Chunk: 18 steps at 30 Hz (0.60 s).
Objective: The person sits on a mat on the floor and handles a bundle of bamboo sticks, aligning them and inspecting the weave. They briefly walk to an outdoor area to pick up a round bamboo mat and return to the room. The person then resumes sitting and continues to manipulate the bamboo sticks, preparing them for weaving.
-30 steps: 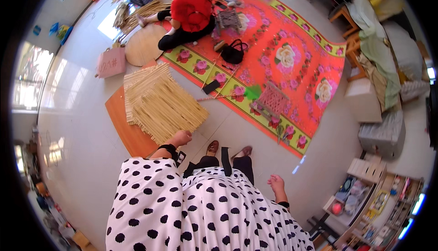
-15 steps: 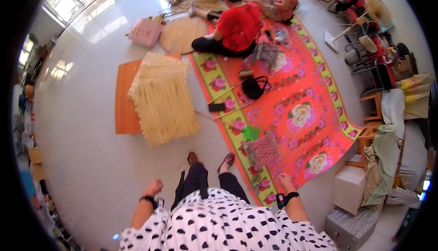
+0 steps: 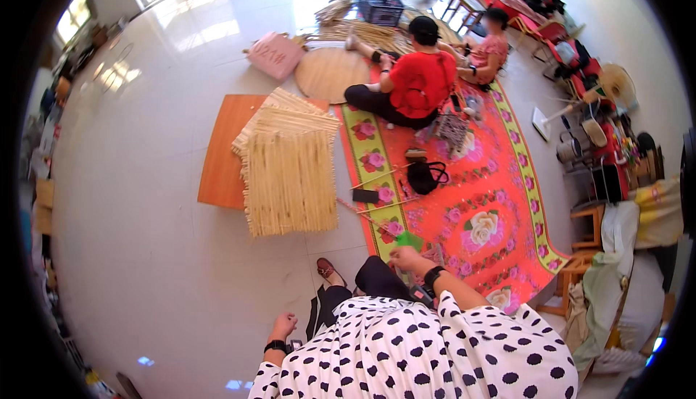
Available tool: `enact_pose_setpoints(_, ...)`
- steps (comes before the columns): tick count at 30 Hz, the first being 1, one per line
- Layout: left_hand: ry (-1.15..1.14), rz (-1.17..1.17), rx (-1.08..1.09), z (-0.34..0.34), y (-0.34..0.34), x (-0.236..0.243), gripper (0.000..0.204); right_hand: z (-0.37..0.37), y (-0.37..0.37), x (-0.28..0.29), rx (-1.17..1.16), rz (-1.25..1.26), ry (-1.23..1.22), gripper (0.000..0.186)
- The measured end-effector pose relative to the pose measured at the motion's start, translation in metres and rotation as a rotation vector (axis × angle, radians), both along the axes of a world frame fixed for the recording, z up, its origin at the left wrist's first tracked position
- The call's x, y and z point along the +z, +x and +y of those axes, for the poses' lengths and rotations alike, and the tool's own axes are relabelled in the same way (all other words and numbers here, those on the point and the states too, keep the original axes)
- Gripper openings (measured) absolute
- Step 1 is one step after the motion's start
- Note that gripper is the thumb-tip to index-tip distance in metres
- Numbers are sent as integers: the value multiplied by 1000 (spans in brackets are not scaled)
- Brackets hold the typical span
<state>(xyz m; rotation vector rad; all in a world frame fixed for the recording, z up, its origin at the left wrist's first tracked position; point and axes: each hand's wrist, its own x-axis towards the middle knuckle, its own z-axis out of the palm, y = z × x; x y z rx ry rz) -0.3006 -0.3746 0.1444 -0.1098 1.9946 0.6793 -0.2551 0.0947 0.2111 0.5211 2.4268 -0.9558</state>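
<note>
My left hand [image 3: 284,324] hangs beside my left hip over the bare floor, its fingers loosely curled and holding nothing. My right hand [image 3: 406,258] is in front of my right thigh, fingers curled with nothing seen in them. Just beyond it lies a green piece [image 3: 411,240] on the edge of the flowered red mat [image 3: 442,214]. A pinkish openwork woven piece [image 3: 433,254] is mostly hidden behind my right hand and forearm. Ahead, stacked woven straw panels [image 3: 291,185] rest partly on an orange board [image 3: 223,156].
A person in red [image 3: 419,84] sits on the mat, and a person in pink [image 3: 489,55] sits behind. A black bag [image 3: 426,177], thin sticks [image 3: 373,178] and a dark flat slab [image 3: 365,196] lie ahead. Wooden stools [image 3: 573,283] and covered furniture [image 3: 616,254] line the right.
My view has turned and moved, so the people, mat and panels sit lower and further right. My right hand has swung forward and inward; my left hand has dropped back by my hip.
</note>
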Motion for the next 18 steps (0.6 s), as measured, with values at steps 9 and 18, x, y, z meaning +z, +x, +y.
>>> enact_pose_setpoints(9, 29, -8, 226, -1, 29, 7, 36, -75, -108, -1, 517, 10, -129, 27)
enact_pose_setpoints(18, 313, -214, 404, 100, 170, -18, 40, -31, -93, -20, 1351, -336, -15, 30)
